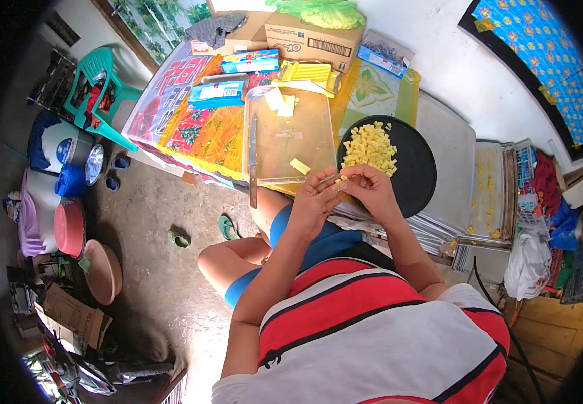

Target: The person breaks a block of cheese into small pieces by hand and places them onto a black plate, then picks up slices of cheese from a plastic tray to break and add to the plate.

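Note:
My left hand [313, 197] and my right hand [371, 186] meet at the fingertips in front of the table. Both are closed in a pinch around a small yellow piece [342, 179], mostly covered by the fingers. Just beyond them, a heap of small yellow cut pieces [369, 147] lies on a round black tray [418, 168]. To the left is a translucent rectangular plastic tray [290, 145]. A yellow strip [299, 165] sits near its front edge, with flat yellow slabs [279, 102] at its far end. A knife [253, 161] rests along the tray's left side, handle toward me.
Blue boxes [218, 93], a yellow ridged rack [308, 75] and a cardboard box [311, 39] stand farther back on the table. Stacked flat trays [445, 145] are at the right. A green plastic chair [96, 71] and basins [69, 227] stand on the left.

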Demonstrator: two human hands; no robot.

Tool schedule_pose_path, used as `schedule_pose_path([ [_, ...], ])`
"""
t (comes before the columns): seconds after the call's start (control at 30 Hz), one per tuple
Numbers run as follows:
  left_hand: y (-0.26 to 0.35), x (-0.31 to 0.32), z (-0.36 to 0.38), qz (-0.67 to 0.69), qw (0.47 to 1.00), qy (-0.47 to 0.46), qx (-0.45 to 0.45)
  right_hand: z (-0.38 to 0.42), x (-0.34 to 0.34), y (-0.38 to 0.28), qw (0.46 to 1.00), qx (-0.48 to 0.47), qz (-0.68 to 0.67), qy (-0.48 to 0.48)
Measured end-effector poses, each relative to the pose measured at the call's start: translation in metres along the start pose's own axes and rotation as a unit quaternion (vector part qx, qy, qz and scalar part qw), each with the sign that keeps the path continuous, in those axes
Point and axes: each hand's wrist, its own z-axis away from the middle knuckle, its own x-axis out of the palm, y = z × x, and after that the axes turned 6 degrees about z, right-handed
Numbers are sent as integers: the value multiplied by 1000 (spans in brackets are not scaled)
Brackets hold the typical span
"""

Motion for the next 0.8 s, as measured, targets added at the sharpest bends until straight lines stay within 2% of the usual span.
schedule_pose_path([
  [0.23, -3, -4, 0, -80, 997, 19, 5, 0, 0, -5, 1000, 19, -14, 7],
  [0.8, -10, -6, 2, -55, 998, -23, 15, 2, -17, -3, 998, 43, 11, -39],
])
